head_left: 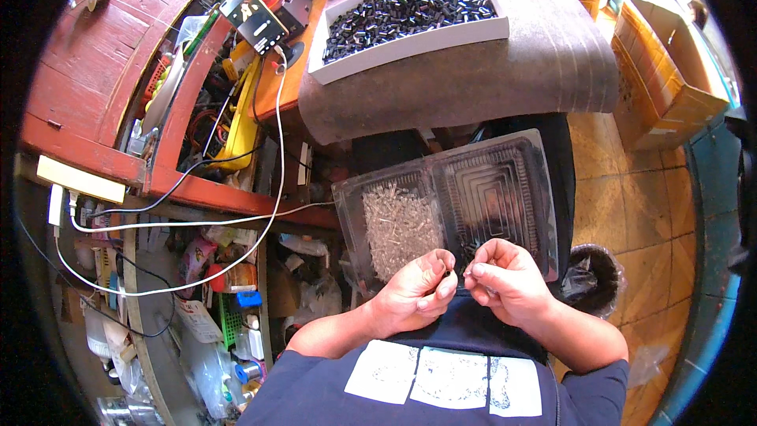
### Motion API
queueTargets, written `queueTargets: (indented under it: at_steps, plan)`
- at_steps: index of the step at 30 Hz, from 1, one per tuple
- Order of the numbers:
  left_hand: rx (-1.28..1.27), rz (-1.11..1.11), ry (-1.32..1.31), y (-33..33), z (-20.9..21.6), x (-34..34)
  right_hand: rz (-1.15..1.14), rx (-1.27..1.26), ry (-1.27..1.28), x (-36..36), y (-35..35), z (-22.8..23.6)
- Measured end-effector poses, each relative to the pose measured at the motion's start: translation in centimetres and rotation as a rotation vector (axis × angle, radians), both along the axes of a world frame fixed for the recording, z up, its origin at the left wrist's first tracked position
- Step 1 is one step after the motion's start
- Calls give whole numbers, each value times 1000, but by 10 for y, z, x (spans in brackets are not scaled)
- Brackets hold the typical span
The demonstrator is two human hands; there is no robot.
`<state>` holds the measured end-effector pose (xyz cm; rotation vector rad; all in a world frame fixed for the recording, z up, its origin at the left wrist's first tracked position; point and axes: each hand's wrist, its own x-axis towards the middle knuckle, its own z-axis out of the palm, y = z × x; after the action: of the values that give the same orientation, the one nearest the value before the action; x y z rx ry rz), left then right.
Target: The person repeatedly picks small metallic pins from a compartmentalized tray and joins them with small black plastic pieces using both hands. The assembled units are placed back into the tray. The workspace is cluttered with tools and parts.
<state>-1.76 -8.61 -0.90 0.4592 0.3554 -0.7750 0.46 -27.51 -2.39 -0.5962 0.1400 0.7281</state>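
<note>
On my lap rests an opened clear plastic clamshell tray (432, 189). Its left half holds a heap of thin, silvery-beige metal pins (400, 225); a few small dark pieces lie in the right half, partly behind my fingers. My left hand (412, 293) is closed, pinching a small dark piece (447, 273) between thumb and fingers. Close beside it, my right hand (507, 282) is also closed in a pinch; whatever is at its fingertips is too small to name. Both hands are over the tray's near edge.
A white shallow box (414, 53) full of small black cylindrical parts stands on the cloth-covered table (473, 83) ahead. A phone-like device (254, 20) with a white cable (277, 181) is at left. Open cardboard boxes (662, 79) and a lined bin (595, 280) are at right.
</note>
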Motion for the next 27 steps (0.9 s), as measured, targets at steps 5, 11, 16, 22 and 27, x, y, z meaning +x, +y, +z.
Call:
queueTargets:
  at_steps: [5,11,16,22,27]
  plan:
    - [-10,10,-6,-1,-2,-1,-53,36,7,-3,6,-5]
    - [70,25,-69,-6,-4,-1,-51,-35,-9,-5,10,-5]
    - [187,64,-129,-7,-6,-3,-38,-88,-52,-7,10,-6]
    - [266,38,-154,-6,-4,-3,-19,-56,-52,-10,10,-11]
    - [346,3,-140,-7,-1,0,-28,-68,-53,-9,10,-11]
